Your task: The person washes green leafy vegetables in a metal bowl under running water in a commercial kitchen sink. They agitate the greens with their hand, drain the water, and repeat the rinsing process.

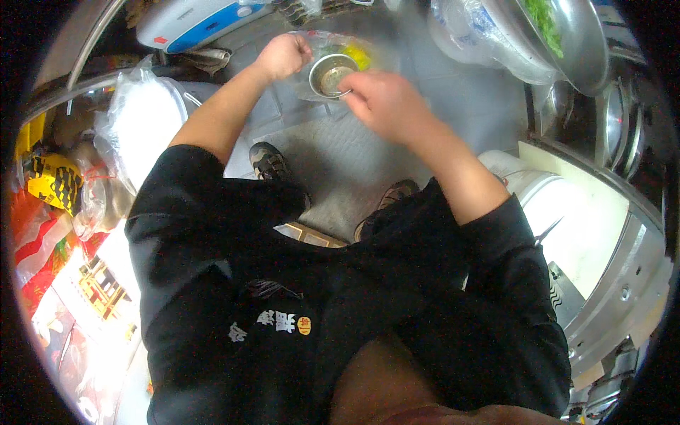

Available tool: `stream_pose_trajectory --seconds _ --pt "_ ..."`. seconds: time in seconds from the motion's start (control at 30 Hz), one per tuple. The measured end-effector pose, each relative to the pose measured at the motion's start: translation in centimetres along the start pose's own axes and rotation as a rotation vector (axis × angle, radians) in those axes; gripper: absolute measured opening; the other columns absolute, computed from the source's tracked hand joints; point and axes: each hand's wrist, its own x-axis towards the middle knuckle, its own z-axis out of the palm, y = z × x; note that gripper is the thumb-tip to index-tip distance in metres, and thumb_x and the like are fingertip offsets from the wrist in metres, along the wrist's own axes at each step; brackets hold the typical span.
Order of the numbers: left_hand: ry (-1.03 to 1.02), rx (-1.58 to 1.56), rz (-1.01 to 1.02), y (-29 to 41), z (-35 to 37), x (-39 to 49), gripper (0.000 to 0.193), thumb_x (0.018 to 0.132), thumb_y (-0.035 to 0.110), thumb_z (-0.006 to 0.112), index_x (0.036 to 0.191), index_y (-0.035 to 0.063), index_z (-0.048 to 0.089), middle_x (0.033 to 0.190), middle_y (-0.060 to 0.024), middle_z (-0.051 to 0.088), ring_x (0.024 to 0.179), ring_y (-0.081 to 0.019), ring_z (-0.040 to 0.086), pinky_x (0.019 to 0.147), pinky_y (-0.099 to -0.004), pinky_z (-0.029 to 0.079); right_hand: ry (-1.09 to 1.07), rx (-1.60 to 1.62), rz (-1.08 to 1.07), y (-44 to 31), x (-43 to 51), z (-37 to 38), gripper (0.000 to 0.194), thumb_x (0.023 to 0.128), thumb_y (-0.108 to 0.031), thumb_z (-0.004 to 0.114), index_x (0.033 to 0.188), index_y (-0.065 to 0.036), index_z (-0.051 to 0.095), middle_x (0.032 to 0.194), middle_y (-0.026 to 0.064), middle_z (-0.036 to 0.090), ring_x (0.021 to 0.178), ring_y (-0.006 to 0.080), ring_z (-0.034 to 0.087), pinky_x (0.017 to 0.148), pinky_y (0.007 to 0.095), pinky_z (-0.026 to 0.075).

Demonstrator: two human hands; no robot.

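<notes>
My right hand (382,101) grips the near rim of a small round metal cup (320,79), pinched between thumb and fingers. Brownish contents show inside the cup. To its left, my left hand (287,56) is closed at the edge of a clear plastic bag (303,91) and seems to pinch it, though its fingertips are partly hidden. The bag lies behind and under the cup, and something yellow (358,56) shows beside the cup's far right rim.
At the upper right, a large metal bowl (581,48) holds green leaves (544,24), beside plastic-wrapped stacked items (473,42). Left stands a bag-covered white container (151,117); right, a white round-lidded tub (510,164). A blue-and-white appliance (207,26) is at the upper left.
</notes>
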Motion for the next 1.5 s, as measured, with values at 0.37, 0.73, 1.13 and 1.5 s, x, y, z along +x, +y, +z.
stream_pose_trajectory --seconds 0.37,0.73,1.13,1.5 --pt "-0.024 0.217 -0.018 -1.1 5.2 2.7 0.032 0.081 0.028 0.071 0.106 0.0082 0.076 0.106 -0.0237 0.072 0.102 -0.0385 0.07 0.089 -0.0458 0.056 -0.044 -0.008 0.044 0.2 0.0 -0.4 0.017 0.089 -0.017 0.068 0.105 -0.01 0.069 0.096 0.0152 0.071 0.089 0.0373 0.068 0.078 0.0473 0.054" --pt "-0.086 -0.048 -0.166 1.8 -1.9 -1.0 0.03 0.076 0.012 0.073 0.105 0.0044 0.074 0.09 -0.0182 0.074 0.084 -0.0318 0.072 0.075 -0.0418 0.056 0.067 -0.039 -0.018 -0.7 0.6 -0.6 0.015 0.09 -0.016 0.068 0.103 -0.01 0.068 0.093 0.0147 0.07 0.086 0.0359 0.068 0.074 0.0467 0.055" --pt "0.079 -0.275 -0.163 11.0 -11.3 -16.0 0.019 0.093 0.019 0.07 0.092 -0.0006 0.068 0.076 -0.009 0.07 0.064 -0.0194 0.062 0.063 -0.0323 0.051 0.212 0.061 -0.107 -1.8 0.9 -1.8 0.018 0.087 -0.011 0.07 0.105 -0.008 0.071 0.091 0.0135 0.07 0.081 0.0341 0.068 0.071 0.0434 0.055" --pt "0.12 -1.364 -0.063 10.0 -11.5 -16.4 0.021 0.103 0.011 0.056 0.119 -0.0016 0.06 0.103 -0.0152 0.073 0.073 -0.0197 0.071 0.075 -0.0355 0.063 0.214 0.093 -0.021 -0.9 1.3 -1.3 0.018 0.089 -0.008 0.069 0.107 -0.005 0.072 0.095 0.0155 0.071 0.085 0.0322 0.069 0.076 0.0394 0.054"
